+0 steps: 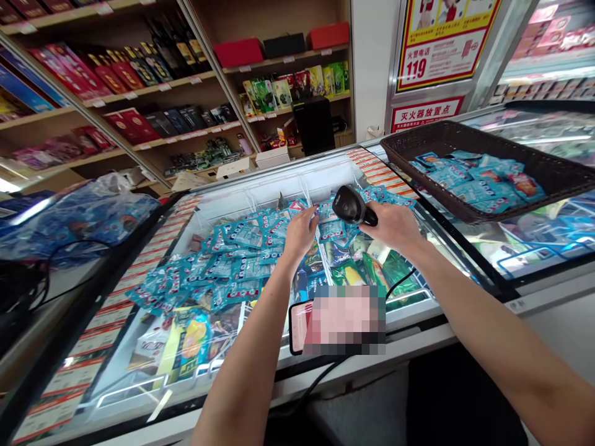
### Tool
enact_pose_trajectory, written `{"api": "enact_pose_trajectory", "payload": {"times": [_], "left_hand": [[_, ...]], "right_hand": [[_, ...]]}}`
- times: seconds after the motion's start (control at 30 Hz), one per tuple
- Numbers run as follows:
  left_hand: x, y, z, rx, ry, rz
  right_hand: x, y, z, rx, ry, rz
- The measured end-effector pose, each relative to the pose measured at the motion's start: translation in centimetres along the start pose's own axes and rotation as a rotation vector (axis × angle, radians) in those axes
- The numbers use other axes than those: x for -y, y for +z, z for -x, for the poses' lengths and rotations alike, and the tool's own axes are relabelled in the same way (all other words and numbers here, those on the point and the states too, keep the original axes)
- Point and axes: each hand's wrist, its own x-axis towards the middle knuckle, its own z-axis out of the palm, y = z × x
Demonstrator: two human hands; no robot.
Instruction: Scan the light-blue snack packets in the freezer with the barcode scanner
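My right hand [395,226] is wrapped round the handle of a black barcode scanner [348,205], whose head points left over the packets. Just left of it, my left hand [301,234] has its fingers pinched together at the edge of a small blue packet [298,207]; the fingertips are partly hidden. Many more blue packets [242,235] lie spread in a heap across the glass top of the chest freezer [106,325]. Below my hands, a phone [300,325] rests at the freezer's front edge, mostly covered by a blurred patch.
A dark woven basket [446,130] holding blue packets stands on the right-hand freezer. Bulky plastic-wrapped goods [79,217] sit at the left. A black cable [320,378] hangs over the front edge. Stocked shelves [162,80] line the back wall.
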Motion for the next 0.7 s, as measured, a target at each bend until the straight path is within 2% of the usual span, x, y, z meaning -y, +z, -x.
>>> {"api": "enact_pose_trajectory", "payload": {"times": [0.17,0.3,0.43,0.53,0.7], "left_hand": [[-0.5,0.7,-3.5,0.201,0.017,0.001],[-0.6,0.4,-5.1,0.378,-0.003,-0.065],[-0.2,-0.5,-5.2,0.42,-0.045,-0.138],[-0.1,-0.7,-4.4,0.369,-0.11,-0.162],[0.2,-0.8,-2.2,0.039,-0.154,-0.042]], "right_hand": [[0.0,0.1,0.0,0.019,-0.001,0.001],[0.0,0.1,-0.1,0.023,-0.015,-0.017],[0.1,0.1,-0.1,0.027,-0.027,-0.016],[0.2,0.1,0.0,0.036,-0.047,-0.006],[0.4,0.1,0.3,0.05,-0.096,0.001]]}}
